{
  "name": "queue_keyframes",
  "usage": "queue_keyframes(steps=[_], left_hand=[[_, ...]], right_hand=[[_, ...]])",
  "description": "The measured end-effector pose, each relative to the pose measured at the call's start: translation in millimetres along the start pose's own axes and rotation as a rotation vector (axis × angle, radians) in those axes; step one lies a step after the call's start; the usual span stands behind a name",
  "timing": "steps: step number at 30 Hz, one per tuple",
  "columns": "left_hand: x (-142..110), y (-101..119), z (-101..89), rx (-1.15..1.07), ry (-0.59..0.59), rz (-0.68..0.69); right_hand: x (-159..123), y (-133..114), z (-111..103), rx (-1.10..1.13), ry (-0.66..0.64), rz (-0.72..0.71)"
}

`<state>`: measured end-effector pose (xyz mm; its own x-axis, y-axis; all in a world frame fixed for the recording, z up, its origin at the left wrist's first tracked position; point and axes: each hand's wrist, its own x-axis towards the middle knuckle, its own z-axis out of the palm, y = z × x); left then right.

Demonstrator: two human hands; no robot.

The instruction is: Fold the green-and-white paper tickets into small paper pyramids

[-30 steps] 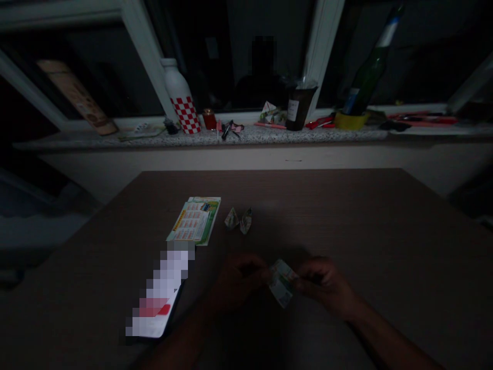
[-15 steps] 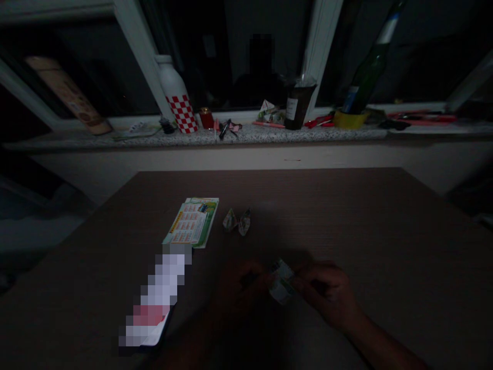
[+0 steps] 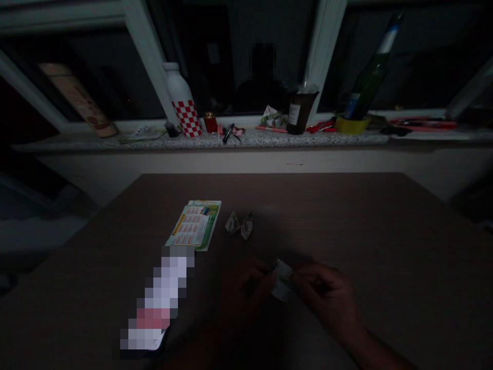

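Observation:
Between my hands, just above the table, is a small folded piece of printed paper (image 3: 282,281). My left hand (image 3: 246,288) pinches its left side, though deep shadow hides much of that hand. Fingers and thumb of my right hand (image 3: 327,290) are closed on its right edge. Two small folded paper shapes (image 3: 232,224) stand side by side on the table beyond my left hand. To their left lies a stack of printed paper sheets (image 3: 194,226) with a green border. A phone (image 3: 157,303) with a lit, blurred-out screen lies left of my left hand.
The brown table (image 3: 365,221) ends at a wall under a granite sill (image 3: 262,137). On the sill stand a red-checked white bottle (image 3: 187,115), a dark cup (image 3: 299,114), a green bottle (image 3: 370,77) in a yellow holder, and a tan flask (image 3: 79,100). The room is dim.
The view has shifted slightly, so everything sits a little lower and to the right. Both hands keep hold of the paper, which is tilted a little differently.

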<state>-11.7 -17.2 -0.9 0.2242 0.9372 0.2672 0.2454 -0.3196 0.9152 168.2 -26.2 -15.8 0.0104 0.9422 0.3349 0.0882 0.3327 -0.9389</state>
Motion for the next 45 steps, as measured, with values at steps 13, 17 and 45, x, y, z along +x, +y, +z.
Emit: queue_keyframes(steps=[13,17,45], left_hand=[[11.4,-7.1,0.2,-0.177,-0.155,-0.225],[7.5,-6.6,3.3,-0.031,-0.088,-0.162],[2.9,-6.7,-2.5,0.257,0.018,-0.142]], right_hand=[[6.6,2.6,-8.4,-0.167,-0.144,-0.19],[6.6,2.9,-6.1,-0.224,-0.106,-0.217],[4.5,2.8,-1.2,-0.062,-0.023,0.121]])
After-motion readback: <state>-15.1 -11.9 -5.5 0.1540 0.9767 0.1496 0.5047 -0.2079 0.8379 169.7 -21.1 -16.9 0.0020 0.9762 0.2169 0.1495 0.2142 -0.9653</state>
